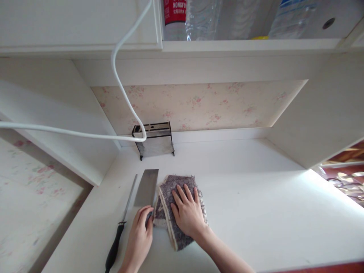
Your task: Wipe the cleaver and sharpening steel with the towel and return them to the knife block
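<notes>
Grey-purple cloth (173, 226), folded over in layers with pale edges, lies at 6 o'clock in view on the white counter (256, 204). Right hand (187, 212) on top of it, palm down, fingers spread flat, pointing roughly 11 o'clock. Left hand (140, 229) at the cloth's 8 o'clock, thumb and fingers pinching the dark handle of a cleaver (146, 187); most of the grip hidden by the fingers. Blade lies broad side up, pointing about 12 o'clock, just beside the cloth at its 10 o'clock. Sharpening steel (115, 244) at 9 o'clock of left hand, apart from it: black handle toward 7 o'clock, thin metal rod toward 1 o'clock. Holder with black edges and clear-looking front (157, 146) stands at the cloth's 11 o'clock, near the back of the counter. White cord (85, 134) bends across the view from 9 o'clock to 11 o'clock, overlapping the holder; cannot tell if touching. Floral wallpaper (196, 104) at 12 o'clock. Shelf above, 12 to 1 o'clock: red-labelled bottle (175, 12), clear plastic bottle (200, 19) next to it, more clear plastic further right, cut off by the frame
</notes>
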A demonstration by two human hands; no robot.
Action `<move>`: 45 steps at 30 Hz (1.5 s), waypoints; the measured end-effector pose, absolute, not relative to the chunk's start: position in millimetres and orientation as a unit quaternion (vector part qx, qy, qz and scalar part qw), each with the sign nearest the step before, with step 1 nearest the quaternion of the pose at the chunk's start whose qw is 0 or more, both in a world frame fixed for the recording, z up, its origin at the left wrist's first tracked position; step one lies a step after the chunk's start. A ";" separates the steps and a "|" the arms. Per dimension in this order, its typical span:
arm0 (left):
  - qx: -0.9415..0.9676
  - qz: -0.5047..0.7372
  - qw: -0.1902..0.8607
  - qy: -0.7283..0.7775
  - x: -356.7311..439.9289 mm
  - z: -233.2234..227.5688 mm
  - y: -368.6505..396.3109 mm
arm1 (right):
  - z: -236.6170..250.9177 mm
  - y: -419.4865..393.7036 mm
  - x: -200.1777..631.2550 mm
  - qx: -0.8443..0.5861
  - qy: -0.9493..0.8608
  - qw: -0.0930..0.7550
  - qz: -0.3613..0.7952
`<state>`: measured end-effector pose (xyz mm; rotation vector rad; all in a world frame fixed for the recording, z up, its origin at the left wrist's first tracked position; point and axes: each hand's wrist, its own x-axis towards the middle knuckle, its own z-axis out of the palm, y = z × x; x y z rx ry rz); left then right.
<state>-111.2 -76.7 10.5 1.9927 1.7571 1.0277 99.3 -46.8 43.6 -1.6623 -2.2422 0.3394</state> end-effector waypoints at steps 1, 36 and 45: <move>0.700 0.353 0.132 0.607 -112.8 11.6 -79.3 | 43.2 -46.0 100.9 -0.583 -0.786 0.165 0.121; 0.812 0.288 -0.007 0.508 -112.8 38.0 -99.0 | 70.7 -58.0 149.5 -0.398 -0.873 0.127 0.253; 0.813 0.187 0.093 0.543 -74.4 20.0 -71.4 | 48.0 -58.4 149.6 -0.521 -0.734 0.273 0.340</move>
